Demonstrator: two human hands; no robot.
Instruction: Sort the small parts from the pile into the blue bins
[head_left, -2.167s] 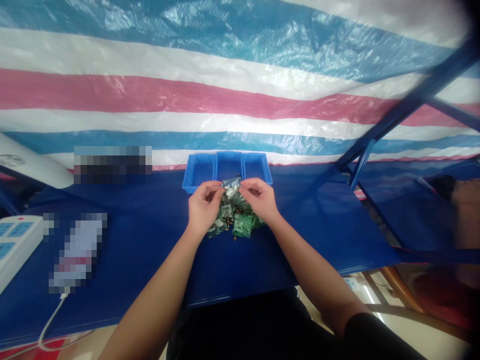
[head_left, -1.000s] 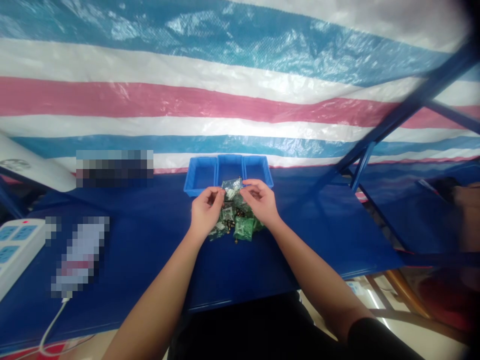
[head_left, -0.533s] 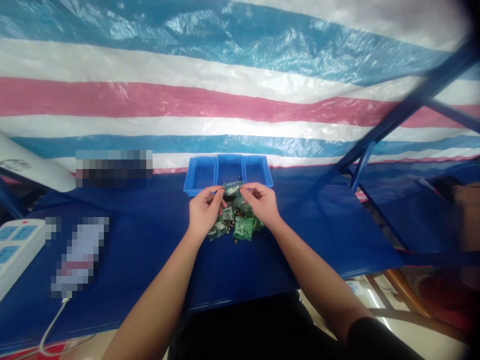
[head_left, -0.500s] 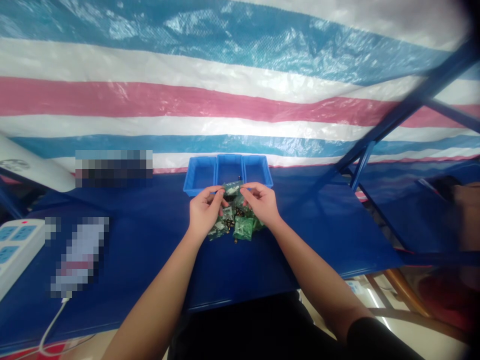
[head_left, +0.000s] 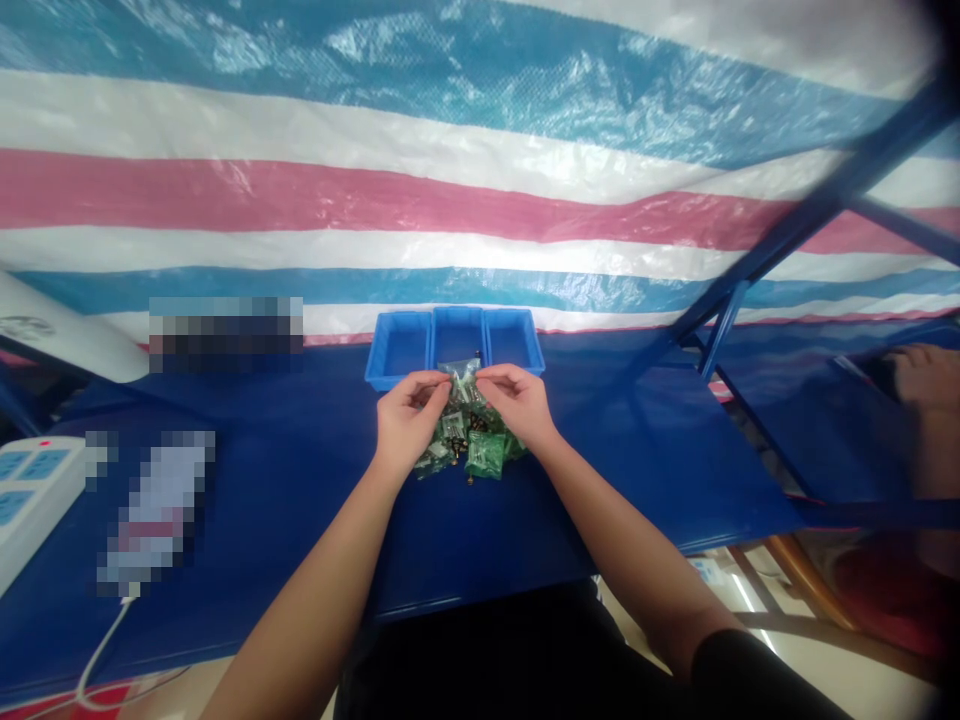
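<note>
Pinching a small clear packet (head_left: 463,372) by its two sides, the left hand (head_left: 407,422) and the right hand (head_left: 520,404) face each other over the table (head_left: 300,520). The packet spans the gap between the thumbs and forefingers, with its middle uncovered and its upper edge reaching past the fingertips, away from the person. Each hand has its thumb closed toward its forefinger at the packet's edge; how firmly they press cannot be told.

Nearer the person, between the wrists, lies a pile of packets (head_left: 453,426), with a green packet (head_left: 485,456) at its front. Whether the held packet touches the pile is unclear. Just beyond the hands stand three blue bins side by side: the left bin (head_left: 402,355), the middle bin (head_left: 459,335), partly covered by the held packet in this view, and the right bin (head_left: 514,345).
</note>
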